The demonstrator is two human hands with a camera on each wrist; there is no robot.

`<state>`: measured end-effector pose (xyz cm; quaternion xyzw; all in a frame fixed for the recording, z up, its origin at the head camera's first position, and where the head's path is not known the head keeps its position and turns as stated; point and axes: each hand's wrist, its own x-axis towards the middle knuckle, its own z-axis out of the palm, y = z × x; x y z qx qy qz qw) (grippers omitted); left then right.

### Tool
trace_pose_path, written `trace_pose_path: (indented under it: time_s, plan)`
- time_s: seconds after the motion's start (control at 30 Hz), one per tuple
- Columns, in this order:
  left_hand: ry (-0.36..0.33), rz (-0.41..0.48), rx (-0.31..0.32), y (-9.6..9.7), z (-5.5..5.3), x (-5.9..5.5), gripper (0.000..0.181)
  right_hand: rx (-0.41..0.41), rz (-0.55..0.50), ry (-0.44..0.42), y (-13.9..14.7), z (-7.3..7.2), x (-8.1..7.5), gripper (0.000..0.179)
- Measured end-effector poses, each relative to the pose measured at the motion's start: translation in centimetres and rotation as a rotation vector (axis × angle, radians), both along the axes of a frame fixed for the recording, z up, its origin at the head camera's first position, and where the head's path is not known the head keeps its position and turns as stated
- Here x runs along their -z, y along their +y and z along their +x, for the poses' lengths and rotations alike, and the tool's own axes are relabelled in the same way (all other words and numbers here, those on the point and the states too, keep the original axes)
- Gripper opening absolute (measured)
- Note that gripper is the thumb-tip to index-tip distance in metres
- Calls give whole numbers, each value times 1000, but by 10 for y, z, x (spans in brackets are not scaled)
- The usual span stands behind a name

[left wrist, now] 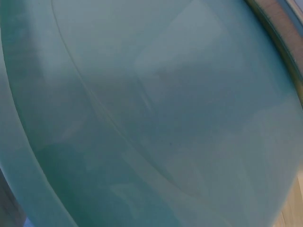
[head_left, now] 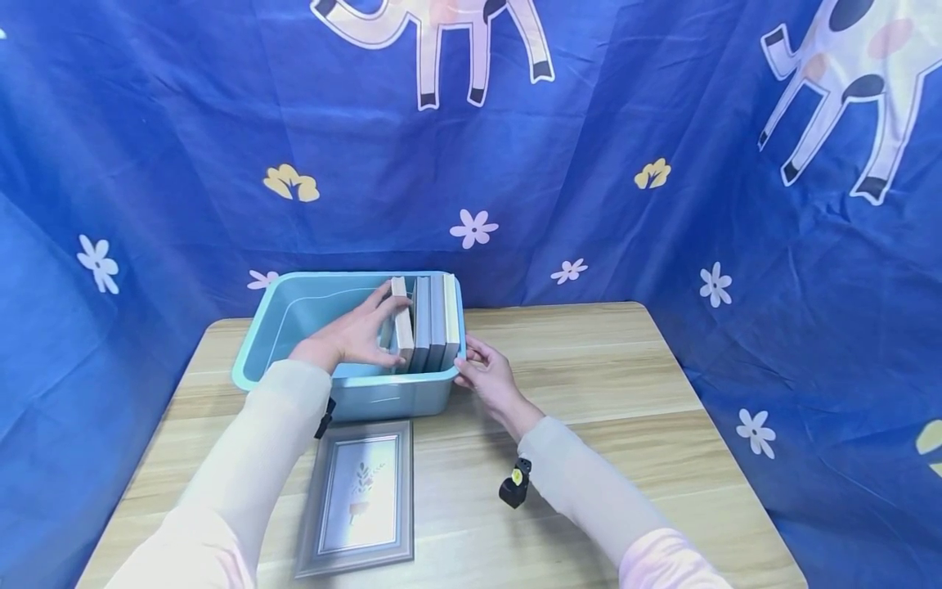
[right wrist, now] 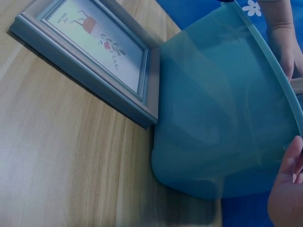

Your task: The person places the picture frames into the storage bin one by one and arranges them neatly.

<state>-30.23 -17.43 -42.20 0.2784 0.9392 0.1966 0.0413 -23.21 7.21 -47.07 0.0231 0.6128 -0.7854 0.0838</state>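
A light blue plastic bin (head_left: 397,399) stands at the back left of the table. Inside, against its right wall, several flat rectangular pieces (head_left: 437,323) stand on edge side by side; whether they are books or frames I cannot tell. My left hand (head_left: 353,334) reaches over the front rim and grips the leftmost, a cream-edged flat piece (head_left: 402,327), thumb at the near end and fingers at the far end. At the front right corner my right hand (head_left: 491,378) holds the bin's rim, the thumb on it in the right wrist view. The left wrist view shows mostly the bin's inner wall (left wrist: 156,104).
A grey picture frame (head_left: 405,499) with a potted-plant print lies flat on the wooden table (head_left: 589,368), just in front of the bin. Blue curtain (head_left: 552,204) with cow and flower prints hangs behind and at both sides.
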Motion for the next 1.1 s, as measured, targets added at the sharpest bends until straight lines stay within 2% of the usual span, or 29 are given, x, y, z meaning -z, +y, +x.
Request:
trace_pose_path:
  time_s: [0.4,0.83,1.1]
  plan:
    - [39,-1,47,2,0,4,95,-2,-18,0,-1,-1,1,53]
    - [31,30,32,-5,8,-1,102,-2,-29,12,-1,0,0,53]
    - [98,30,-17,-11,20,-4,101,-3,-34,21,-1,0,3,53]
